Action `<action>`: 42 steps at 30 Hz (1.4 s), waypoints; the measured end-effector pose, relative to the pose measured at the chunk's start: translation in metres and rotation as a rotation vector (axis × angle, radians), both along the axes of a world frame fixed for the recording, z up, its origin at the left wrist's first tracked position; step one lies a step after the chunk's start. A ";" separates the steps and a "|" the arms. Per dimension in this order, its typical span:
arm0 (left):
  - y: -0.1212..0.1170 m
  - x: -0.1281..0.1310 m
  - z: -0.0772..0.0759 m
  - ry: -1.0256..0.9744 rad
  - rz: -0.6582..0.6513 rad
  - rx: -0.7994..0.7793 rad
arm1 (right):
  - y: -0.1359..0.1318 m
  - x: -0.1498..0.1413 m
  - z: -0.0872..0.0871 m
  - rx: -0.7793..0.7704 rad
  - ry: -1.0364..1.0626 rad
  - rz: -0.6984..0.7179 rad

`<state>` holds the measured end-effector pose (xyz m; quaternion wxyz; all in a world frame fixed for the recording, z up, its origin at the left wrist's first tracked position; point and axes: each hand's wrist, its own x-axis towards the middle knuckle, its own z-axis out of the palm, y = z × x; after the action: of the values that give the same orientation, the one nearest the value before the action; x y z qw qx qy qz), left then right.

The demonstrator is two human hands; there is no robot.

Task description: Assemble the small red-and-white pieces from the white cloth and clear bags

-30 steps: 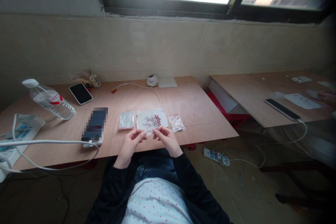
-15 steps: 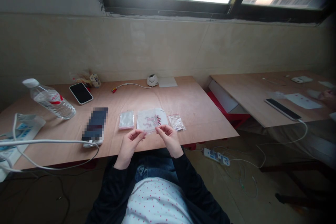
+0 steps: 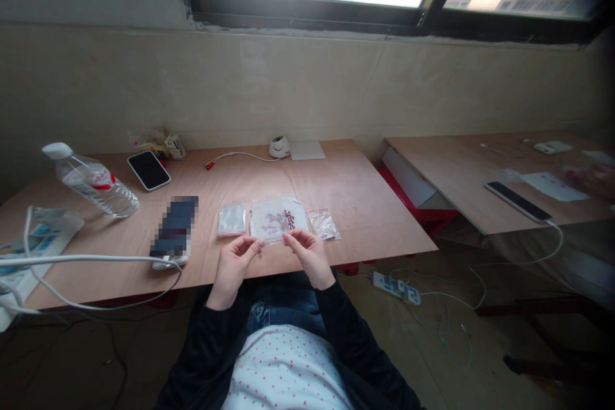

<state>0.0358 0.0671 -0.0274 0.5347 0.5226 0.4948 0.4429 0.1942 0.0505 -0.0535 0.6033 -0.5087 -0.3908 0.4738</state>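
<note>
My left hand [image 3: 233, 266] is closed in a pinch, thumb against forefinger, at the near edge of a white sheet [image 3: 262, 210] with clear plastic on it. Facing it across a small gap, my right hand [image 3: 311, 257] pinches in the same way. Whatever is between the fingertips is too small to make out. Small dark-red bead-like pieces [image 3: 289, 220] are gathered on the sheet just beyond my right fingertips, with paler pink ones [image 3: 273, 220] scattered beside them. Left of the sheet lies a stack of clear plastic bags [image 3: 231, 218]; on its right, a zip bag [image 3: 323, 224] holds small pieces.
A water bottle [image 3: 98, 183], a phone [image 3: 148, 170], a pixelated device [image 3: 173, 227] and white cables [image 3: 96, 261] occupy the left side. Behind stands a white dome camera [image 3: 278, 147]. At the right-hand table [image 3: 461, 173], another person's hand [image 3: 598, 176] is blurred.
My left hand has shifted slightly left, and my right fingertips have moved a little left too. The other person's hand at the right has moved and is blurred now.
</note>
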 end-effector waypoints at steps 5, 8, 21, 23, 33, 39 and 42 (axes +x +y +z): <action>0.000 -0.001 0.002 -0.004 -0.011 0.020 | -0.002 0.001 0.004 0.030 -0.002 0.089; -0.002 0.001 0.006 -0.003 -0.022 0.029 | -0.002 -0.001 0.004 0.058 -0.012 0.082; -0.003 0.005 0.009 0.012 -0.003 0.052 | -0.003 -0.005 0.008 0.098 -0.020 0.055; -0.003 0.004 0.008 0.022 -0.006 0.064 | -0.004 -0.005 0.009 0.102 -0.017 0.059; -0.001 -0.001 0.004 0.072 -0.039 0.113 | -0.005 -0.004 0.010 0.076 0.003 0.113; -0.002 0.000 0.001 0.086 -0.050 0.134 | -0.006 -0.005 0.013 0.076 -0.036 0.155; -0.003 0.001 0.003 0.079 -0.044 0.119 | -0.005 -0.004 0.013 0.093 -0.078 0.146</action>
<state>0.0367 0.0643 -0.0240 0.4923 0.5816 0.4766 0.4386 0.1897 0.0452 -0.0406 0.5745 -0.4681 -0.4717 0.4778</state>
